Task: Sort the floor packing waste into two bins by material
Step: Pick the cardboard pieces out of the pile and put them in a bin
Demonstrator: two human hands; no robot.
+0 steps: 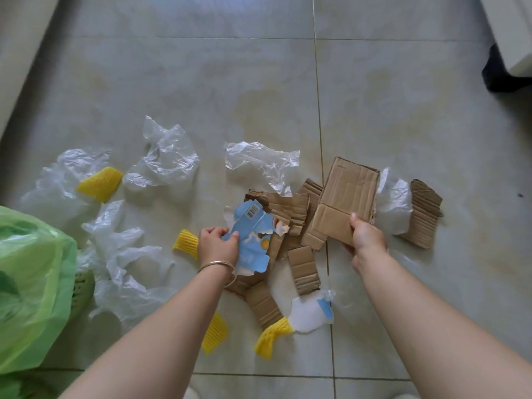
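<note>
Head view: both arms reach down over a tiled floor [288,82] strewn with packing waste. The left hand [218,244], a bangle [218,266] on its wrist, pinches the near-left edge of a torn blue carton [253,240] with a barcode, thumb on top. The right hand [366,237] grips the near edge of a flat cardboard sheet [345,197], thumb on top and fingers curled under it.

Between the hands lie ripped cardboard scraps [303,269], overlapping one another; another scrap [423,214] lies to the right, beside a clear plastic piece [394,205]. Crumpled clear film [164,159] spreads across the left and middle of the floor, one piece [259,159] just beyond the cardboard. Yellow foam nets lie scattered: one far left [100,182], one just left of the left hand [185,243], two near the arms [214,332] [272,338]. A white and blue carton piece [311,312] touches the nearest net.

At the near left stands a bin lined with a green bag [31,283].
</note>
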